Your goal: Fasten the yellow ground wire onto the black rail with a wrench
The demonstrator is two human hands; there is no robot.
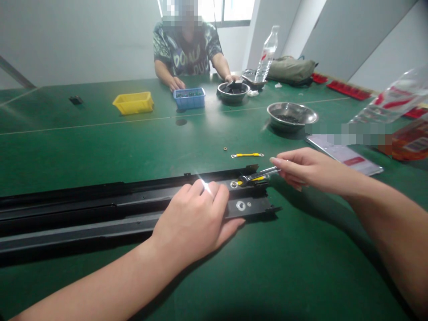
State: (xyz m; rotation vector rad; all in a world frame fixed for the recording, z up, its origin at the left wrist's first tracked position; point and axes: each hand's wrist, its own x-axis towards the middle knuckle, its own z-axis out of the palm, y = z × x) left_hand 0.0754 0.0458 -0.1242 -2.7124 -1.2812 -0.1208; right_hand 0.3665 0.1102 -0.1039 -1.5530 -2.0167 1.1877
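Head view: left hand (194, 218) clasped the black rail (143, 198), right hand (301, 169) pinched a wrench (264, 172) beside a ring terminal (234, 184); fastening seemed underway, the next turn needing square seating.

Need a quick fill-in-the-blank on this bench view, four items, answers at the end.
1. The wrench is in the person's ____ hand, while the left hand holds the black rails.
2. The loose wire with ring terminals, lying beyond the rails, is ____ in colour.
3. The blue bin sits between the yellow bin and a steel ____.
4. The tabletop is ____.

Missing words: right; yellow; bowl; green.
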